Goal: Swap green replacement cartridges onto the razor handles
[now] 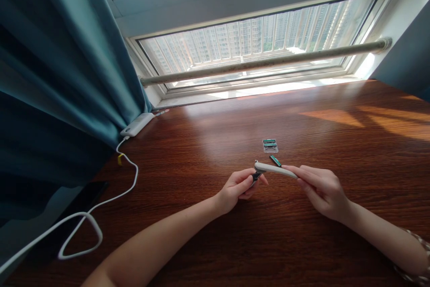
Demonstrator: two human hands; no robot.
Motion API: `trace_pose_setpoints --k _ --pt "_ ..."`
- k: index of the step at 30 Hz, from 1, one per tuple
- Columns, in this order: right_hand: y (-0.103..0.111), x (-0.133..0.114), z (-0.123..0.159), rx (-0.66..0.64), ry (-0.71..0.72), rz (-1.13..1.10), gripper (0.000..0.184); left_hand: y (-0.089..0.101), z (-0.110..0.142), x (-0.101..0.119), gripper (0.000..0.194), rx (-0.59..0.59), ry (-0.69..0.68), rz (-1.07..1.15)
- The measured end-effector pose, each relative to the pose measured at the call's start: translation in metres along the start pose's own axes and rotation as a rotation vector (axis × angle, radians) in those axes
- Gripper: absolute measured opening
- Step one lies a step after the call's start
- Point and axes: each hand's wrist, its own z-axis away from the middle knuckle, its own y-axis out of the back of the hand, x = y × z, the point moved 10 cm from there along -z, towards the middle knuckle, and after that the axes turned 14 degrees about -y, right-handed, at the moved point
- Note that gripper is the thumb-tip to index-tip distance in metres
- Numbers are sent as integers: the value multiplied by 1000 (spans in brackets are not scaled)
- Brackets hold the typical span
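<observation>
Left hand [239, 188] grips short black-and-silver piece [256, 177]; right hand [324, 190] pinches curved white handle [276, 169], both above brown wood-grain table [191, 157]. Green-and-black cartridge [275, 160] lies just beyond, near clear plastic case [270, 150].

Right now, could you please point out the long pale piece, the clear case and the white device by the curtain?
Long pale piece [276, 169]: head view, mid-length.
Clear case [270, 150]: head view, near edge.
White device [138, 124]: head view, top face.

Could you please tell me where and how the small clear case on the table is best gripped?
Probably pinch the clear case by its left and right edges, from above: it lies flat and looks thin, while the loose green strip and pale handle appear in front of its near edge.
</observation>
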Motion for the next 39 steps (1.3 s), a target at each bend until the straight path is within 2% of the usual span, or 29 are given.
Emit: trace_pose_setpoints --k 4,7,13,21,29,35,39 --pt "3 11 -2 77 -77 65 36 -2 2 2 43 -48 -15 -76" --pt "8 9 -1 112 -64 32 35 -1 4 1 44 -64 -16 -109" --pt "9 -10 2 63 58 24 37 1 3 0 45 -52 -24 -116" --pt "13 -4 1 101 12 -6 39 0 4 2 41 -54 -30 -124" --pt "13 -15 3 68 86 -15 36 1 3 3 41 -63 -64 -139" --pt "17 -5 1 127 9 20 37 2 3 2 40 -56 -54 -138" --pt "13 -12 3 85 75 5 35 0 2 5 40 -86 -98 -141"
